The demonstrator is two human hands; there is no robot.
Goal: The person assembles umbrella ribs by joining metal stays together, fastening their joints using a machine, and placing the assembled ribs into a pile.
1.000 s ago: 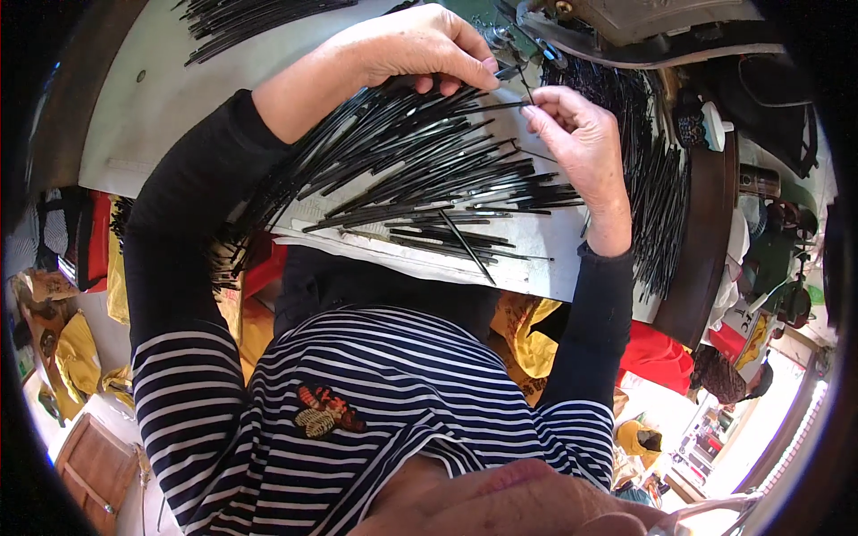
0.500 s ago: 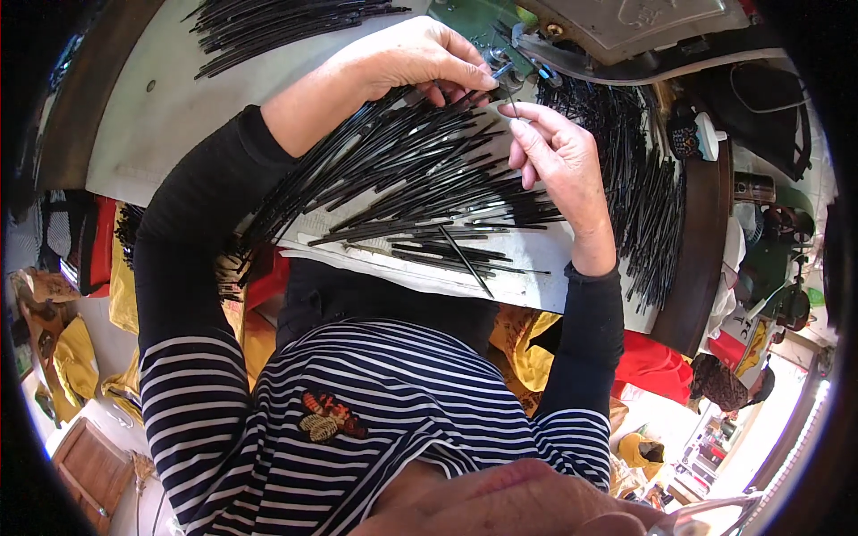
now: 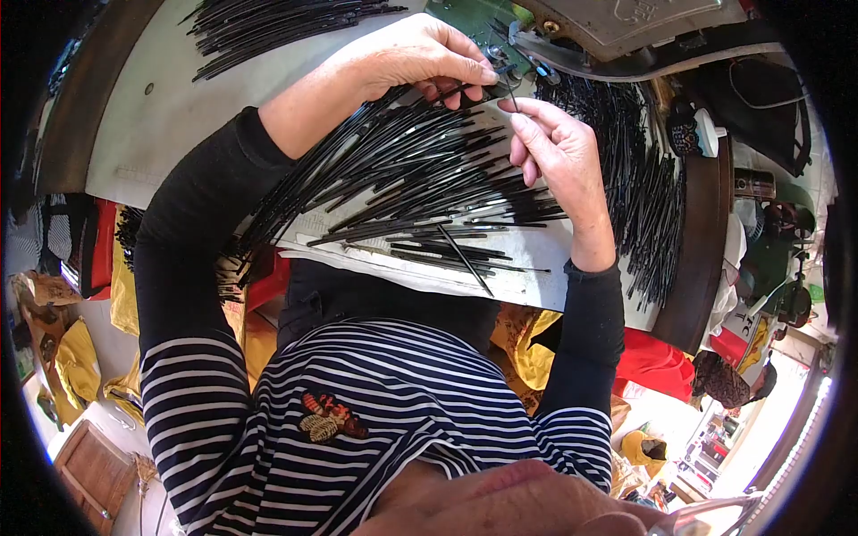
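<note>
My left hand (image 3: 431,61) is closed in a pinch, its thumb and fingertips on a thin black strip beside the metal working parts of a sewing machine (image 3: 626,20). Close on its right, my right hand (image 3: 556,154) pinches the lower end of a short, thin black strip (image 3: 512,95) that rises toward the left fingertips. Whether both hands hold the same strip is hard to tell. Beneath them fans out a pile of narrow black strips (image 3: 402,170), partly covered by my left hand and wrist.
Another bundle of black strips (image 3: 277,31) lies at the far left on the white tabletop (image 3: 170,116). A dense heap of strips (image 3: 648,223) hangs over toward the right edge. One strip (image 3: 465,261) lies crosswise near the front. Yellow bags (image 3: 518,348) and red cloth (image 3: 652,362) lie below the table.
Both hands stay almost in place. My right hand has shifted very slightly upward, and the short strip between the hands now shows more plainly.
</note>
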